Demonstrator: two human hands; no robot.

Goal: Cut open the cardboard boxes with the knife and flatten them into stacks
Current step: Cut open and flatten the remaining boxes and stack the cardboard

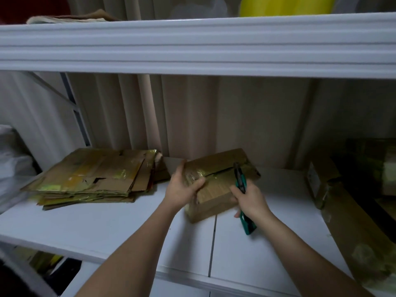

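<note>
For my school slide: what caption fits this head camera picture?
Left hand steadies a taped brown cardboard box while right hand holds a green-handled knife.

Storage area, apparently a stockroom or utility space. Evidence: white metal shelving [107,228] with a second shelf [192,43] overhead, corrugated wall panels [214,116] behind, a pile of flattened boxes [90,176], and a yellow roll [285,6] stored above.

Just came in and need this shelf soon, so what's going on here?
A person is cutting open a taped cardboard box on the white shelf. The left hand grips the box, the right hand holds a green-handled knife at its top seam. A stack of flattened boxes lies to the left.
</note>
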